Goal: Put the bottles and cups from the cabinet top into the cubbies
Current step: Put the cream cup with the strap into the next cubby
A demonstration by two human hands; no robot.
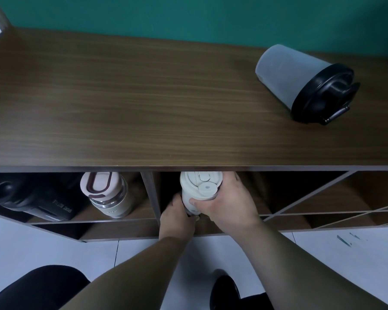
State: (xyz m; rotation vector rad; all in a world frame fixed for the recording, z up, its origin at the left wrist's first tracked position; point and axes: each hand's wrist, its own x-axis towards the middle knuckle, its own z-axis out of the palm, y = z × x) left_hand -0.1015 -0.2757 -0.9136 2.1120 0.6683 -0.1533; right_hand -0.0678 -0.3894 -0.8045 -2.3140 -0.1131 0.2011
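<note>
A white cup with a flip lid stands upright in the middle cubby, just under the cabinet top's front edge. My right hand wraps around its right side. My left hand grips its base from the lower left. On the wooden cabinet top at the right stands a frosted grey cup with a black lid. In the left cubby sit a pink-lidded glass bottle and a black sport bottle lying on its side.
A wooden divider separates the left cubby from the middle one. Cubbies to the right have slanted dividers. A green wall rises behind the cabinet. White floor tiles and my dark shoe lie below.
</note>
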